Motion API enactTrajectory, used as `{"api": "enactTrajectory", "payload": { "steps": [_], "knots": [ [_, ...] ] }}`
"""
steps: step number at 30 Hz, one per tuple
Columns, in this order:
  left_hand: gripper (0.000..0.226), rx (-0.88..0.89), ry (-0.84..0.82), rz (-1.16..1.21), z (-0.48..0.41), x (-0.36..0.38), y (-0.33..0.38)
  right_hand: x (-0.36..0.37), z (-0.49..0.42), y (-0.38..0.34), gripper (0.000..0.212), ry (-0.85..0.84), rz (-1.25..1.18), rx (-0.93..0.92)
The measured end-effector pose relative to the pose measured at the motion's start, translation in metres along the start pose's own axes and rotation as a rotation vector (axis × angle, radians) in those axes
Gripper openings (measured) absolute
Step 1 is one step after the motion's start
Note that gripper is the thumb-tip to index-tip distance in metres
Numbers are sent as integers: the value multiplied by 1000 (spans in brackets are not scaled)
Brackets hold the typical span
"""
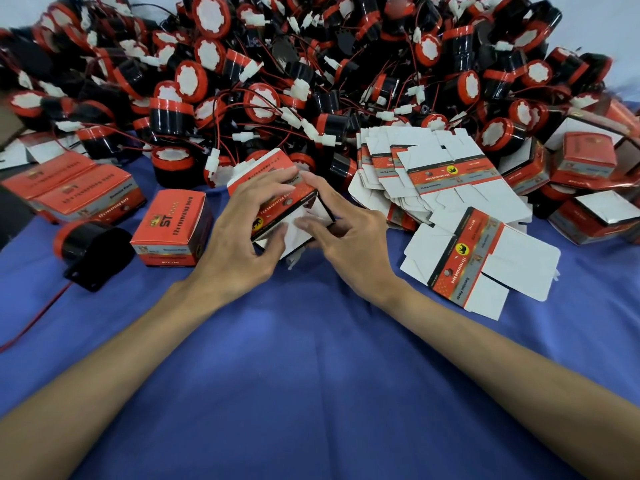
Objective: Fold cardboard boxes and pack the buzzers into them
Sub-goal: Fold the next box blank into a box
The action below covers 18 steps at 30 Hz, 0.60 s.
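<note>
Both hands meet over a half-folded cardboard box (277,210) at the middle of the blue cloth (311,375), just in front of the heap. The left hand (239,233) grips it from the left, fingers curled over its red top and thumb tucked against the near edge. The right hand (346,233) pinches it from the right, with the index finger on top and the thumb pressing the white end flap, the other fingers spread and bent. The box sits tilted, its near end not yet closed. Behind it, the far side of the table is buried under a pile of buzzers (277,64) — black bodies, red rims, red wires and white plugs all tangled together. One loose buzzer (93,247) lies on its side near left, just beside a closed box (169,226). More finished boxes (76,192) sit further left. To the right lies a fanned stack of flat blanks (433,174), and nearer — slightly apart — a single flat blank (478,258).
</note>
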<state>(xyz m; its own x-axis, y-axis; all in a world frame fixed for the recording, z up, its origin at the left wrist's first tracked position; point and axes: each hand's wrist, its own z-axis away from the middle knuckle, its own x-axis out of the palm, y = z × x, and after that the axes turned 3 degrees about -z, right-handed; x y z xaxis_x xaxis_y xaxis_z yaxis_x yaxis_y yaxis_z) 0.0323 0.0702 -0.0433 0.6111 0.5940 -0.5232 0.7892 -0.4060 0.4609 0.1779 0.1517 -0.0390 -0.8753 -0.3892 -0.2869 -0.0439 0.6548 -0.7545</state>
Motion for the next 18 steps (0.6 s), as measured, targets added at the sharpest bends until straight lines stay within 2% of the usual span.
{"api": "enactTrajectory", "payload": {
  "steps": [5, 9, 12, 16, 18],
  "knots": [
    [43, -119, -14, 26, -1, -3, 2, -3, -1, -6, 55, -79, -70, 17],
    [48, -140, 16, 13, -4, -3, 4, -6, -1, -7, 52, -115, -72, -28],
    [62, -166, 16, -31, -4, -5, 5, -9, -3, -1, 52, -143, -38, -107],
    [93, -309, -72, -5, -5, -7, 3, -7, -2, 0, 47, -239, -27, -191],
    [101, -361, -88, 29, -5, -8, 4, -6, -1, 0, 45, -272, -12, -221]
  ]
}}
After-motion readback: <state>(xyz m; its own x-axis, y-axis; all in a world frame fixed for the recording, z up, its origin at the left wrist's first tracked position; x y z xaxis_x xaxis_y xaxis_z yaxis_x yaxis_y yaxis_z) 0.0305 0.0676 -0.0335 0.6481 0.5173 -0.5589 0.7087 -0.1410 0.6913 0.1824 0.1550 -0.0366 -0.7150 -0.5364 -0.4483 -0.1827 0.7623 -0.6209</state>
